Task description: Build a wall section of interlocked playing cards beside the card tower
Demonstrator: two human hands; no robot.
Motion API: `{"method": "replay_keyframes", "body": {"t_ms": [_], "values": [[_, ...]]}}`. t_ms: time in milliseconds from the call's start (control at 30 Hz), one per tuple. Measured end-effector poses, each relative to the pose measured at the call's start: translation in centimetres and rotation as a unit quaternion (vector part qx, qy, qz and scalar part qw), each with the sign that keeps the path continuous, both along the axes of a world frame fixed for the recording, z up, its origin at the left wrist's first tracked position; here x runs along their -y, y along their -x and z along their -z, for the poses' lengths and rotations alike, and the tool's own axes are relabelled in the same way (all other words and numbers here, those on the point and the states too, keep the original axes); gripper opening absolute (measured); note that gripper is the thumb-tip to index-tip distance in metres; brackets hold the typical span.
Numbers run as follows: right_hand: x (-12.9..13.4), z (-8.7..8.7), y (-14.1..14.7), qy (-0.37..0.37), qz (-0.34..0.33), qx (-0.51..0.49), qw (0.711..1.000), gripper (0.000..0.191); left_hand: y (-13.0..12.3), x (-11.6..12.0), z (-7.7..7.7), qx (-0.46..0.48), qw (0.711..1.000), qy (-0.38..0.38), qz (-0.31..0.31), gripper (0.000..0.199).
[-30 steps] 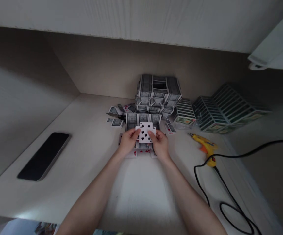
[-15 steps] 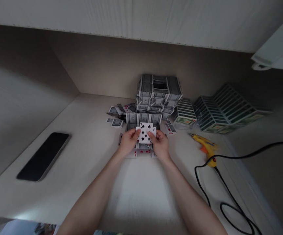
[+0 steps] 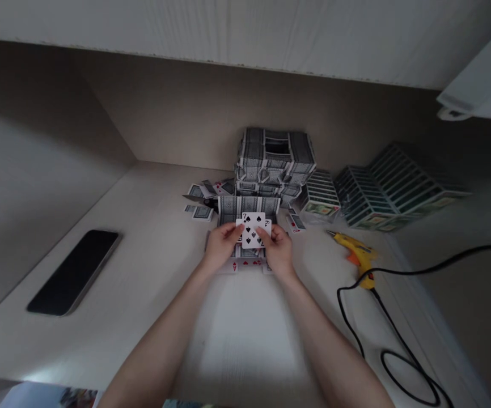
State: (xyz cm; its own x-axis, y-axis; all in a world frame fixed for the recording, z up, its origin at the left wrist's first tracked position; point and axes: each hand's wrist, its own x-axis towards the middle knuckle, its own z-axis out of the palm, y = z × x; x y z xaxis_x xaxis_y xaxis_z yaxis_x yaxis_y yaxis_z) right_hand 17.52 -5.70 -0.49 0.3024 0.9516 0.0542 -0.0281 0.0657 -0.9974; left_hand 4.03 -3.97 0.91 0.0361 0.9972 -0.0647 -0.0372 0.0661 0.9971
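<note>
Several overlapping playing cards [image 3: 253,231], with a seven of spades on top, are held face up between my two hands. My left hand [image 3: 223,243] pinches their left side, thumb on top. On the right side my right hand [image 3: 278,247] grips them the same way. Beneath and behind the cards is an open structure of patterned card backs [image 3: 249,205], partly hidden by the hands. Face-up cards with red hearts [image 3: 252,263] lie along its front edge. A taller box-like structure made of cards [image 3: 255,146] stands behind it.
A black phone [image 3: 74,273] lies at the left. Scissors [image 3: 200,200] rest among loose cards [image 3: 203,213]. At the right are a yellow glue gun [image 3: 357,256] with a looping black cord [image 3: 402,334], and several packs of cards [image 3: 321,195] near stacked, slatted boxes [image 3: 407,184].
</note>
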Motion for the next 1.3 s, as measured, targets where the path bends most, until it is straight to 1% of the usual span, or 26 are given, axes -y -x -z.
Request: {"method": "replay_keyframes", "body": {"t_ms": [100,167,267,367,467,600,667,800,900,1033,1200,1300], "values": [[0.0,0.1,0.0,0.003,0.007,0.002,1.0,0.026,0.2,0.3,-0.5,0.055,0.997,0.041,-0.038,0.033],[0.0,0.0,0.1,0.003,0.011,0.0,1.0,0.026,0.4,0.6,-1.2,0.095,0.992,0.074,-0.048,0.033],[0.0,0.0,0.0,-0.005,0.02,-0.001,1.0,0.024,0.7,0.8,-1.9,0.156,0.98,0.124,-0.008,0.031],[0.0,-0.1,0.0,-0.013,0.032,0.004,0.999,0.023,0.9,0.8,-2.0,0.186,0.972,0.14,0.017,0.028],[0.1,-0.3,0.1,-0.013,0.032,0.004,0.999,0.022,0.9,0.7,-1.8,0.193,0.97,0.146,0.03,0.026],[0.3,-0.3,0.2,-0.014,0.03,0.023,0.999,0.021,0.6,0.8,-1.5,0.19,0.968,0.15,0.069,0.033],[0.3,-0.2,0.2,-0.014,0.029,0.029,0.999,0.021,0.4,0.9,-1.5,0.185,0.969,0.144,0.075,0.036],[0.3,0.2,0.2,-0.014,0.024,0.034,0.999,0.021,0.0,0.9,-1.5,0.153,0.978,0.132,0.052,0.04],[0.2,0.3,0.1,-0.015,0.011,0.023,1.0,0.021,-0.1,1.0,-1.5,0.13,0.981,0.14,0.016,0.041],[0.1,0.3,-0.1,-0.01,-0.014,-0.005,1.0,0.02,-0.1,1.0,-1.5,0.129,0.98,0.153,-0.019,0.038],[0.1,0.0,-0.1,0.002,-0.041,-0.046,0.998,0.019,-0.1,0.9,-1.7,0.157,0.975,0.157,-0.012,0.034],[0.1,0.0,-0.1,0.002,-0.047,-0.043,0.998,0.018,-0.1,0.9,-1.6,0.168,0.974,0.155,-0.008,0.034]]}}
